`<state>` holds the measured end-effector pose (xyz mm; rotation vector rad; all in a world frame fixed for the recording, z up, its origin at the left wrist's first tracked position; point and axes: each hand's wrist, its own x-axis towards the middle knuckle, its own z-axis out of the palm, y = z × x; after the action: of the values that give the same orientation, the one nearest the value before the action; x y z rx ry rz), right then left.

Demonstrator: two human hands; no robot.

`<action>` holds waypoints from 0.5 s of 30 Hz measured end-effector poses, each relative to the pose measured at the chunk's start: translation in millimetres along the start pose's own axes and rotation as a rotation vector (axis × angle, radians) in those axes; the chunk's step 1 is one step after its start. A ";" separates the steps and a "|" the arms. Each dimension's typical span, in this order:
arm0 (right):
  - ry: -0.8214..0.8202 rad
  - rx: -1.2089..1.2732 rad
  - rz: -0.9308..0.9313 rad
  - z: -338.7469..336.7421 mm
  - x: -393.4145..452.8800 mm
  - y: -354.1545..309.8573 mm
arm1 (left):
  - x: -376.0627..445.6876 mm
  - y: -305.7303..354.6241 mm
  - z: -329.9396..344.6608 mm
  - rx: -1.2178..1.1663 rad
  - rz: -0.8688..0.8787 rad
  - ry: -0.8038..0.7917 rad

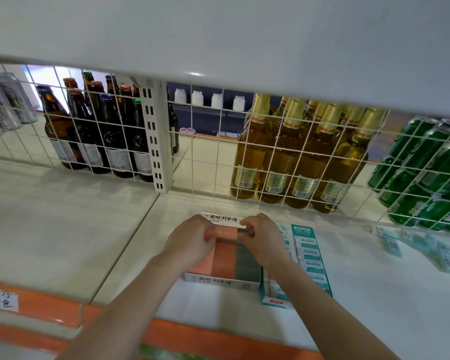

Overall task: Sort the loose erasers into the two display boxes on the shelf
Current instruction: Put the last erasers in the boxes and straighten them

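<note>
- Erasers [225,258] fill the white display box [222,281] near the middle of the shelf [63,229], a little toward 6 o'clock in our view. They are orange on one side and dark grey-green on the other.
- We see our left hand [190,240] at the 10 o'clock corner of that box. Its fingers curl around an orange eraser [220,233] at the far end of the row and grip it.
- We see our right hand [261,239] at the 2 o'clock corner of the box. Its fingers are bent and pinch the dark end of the same eraser row.
- Both hands are close together, with only a small gap between the fingertips.
- The box lid flap [220,219] stands up at 12 o'clock from the hands. It has black print on white.
- A second box, the teal display box [308,258], sits just beside the white one, at 3 o'clock. It holds packs with teal and white wrappers.
- More teal packs [426,253] lie loose on the shelf, farther out at 3 o'clock. They look blurry.
- Behind a white wire grid [218,157] we see brown bottles [94,126] at 10 o'clock, yellow bottles [296,157] at 1 o'clock and green cans [426,172] at 2 o'clock.
- An orange strip [218,341] runs along the front edge of the shelf at 6 o'clock.
</note>
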<state>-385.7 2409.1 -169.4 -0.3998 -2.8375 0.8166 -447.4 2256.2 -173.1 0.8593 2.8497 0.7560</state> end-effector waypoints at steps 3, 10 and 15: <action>0.027 -0.006 -0.009 -15.4 -6.2 11.3 | -0.4 5.9 -1.4 -0.035 -0.020 0.025; 0.160 0.030 0.094 -50.8 -24.6 52.9 | 0.4 45.7 8.7 -0.150 0.039 -0.018; 0.274 0.048 0.225 -76.1 -47.6 95.9 | 4.8 95.1 26.5 -0.214 0.148 -0.147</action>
<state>-303.0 2510.9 -161.4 -0.7710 -2.5450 0.7973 -398.4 2339.0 -150.7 1.0533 2.5432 0.9512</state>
